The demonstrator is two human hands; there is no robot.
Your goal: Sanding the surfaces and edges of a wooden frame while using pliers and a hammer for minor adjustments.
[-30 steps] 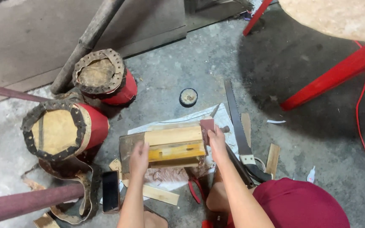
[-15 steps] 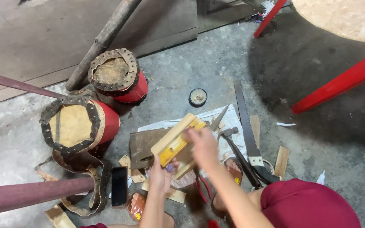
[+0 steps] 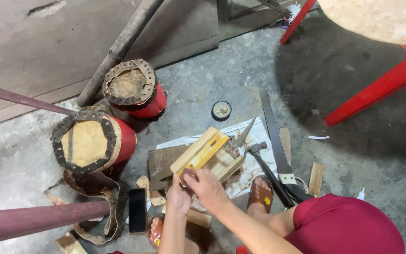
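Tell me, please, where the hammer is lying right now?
In the head view the hammer lies on the floor right of the wooden piece, beside the handsaw.

We see a floor-level craft workshop: bare concrete floor, a handsaw, a hammer, wood offcuts, and half-finished drums.

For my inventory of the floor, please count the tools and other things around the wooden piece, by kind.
Red drums: 2
Handsaw: 1
Hammer: 1
Phone: 1
Small round tin: 1
Wooden piece under both hands: 1
Total: 7
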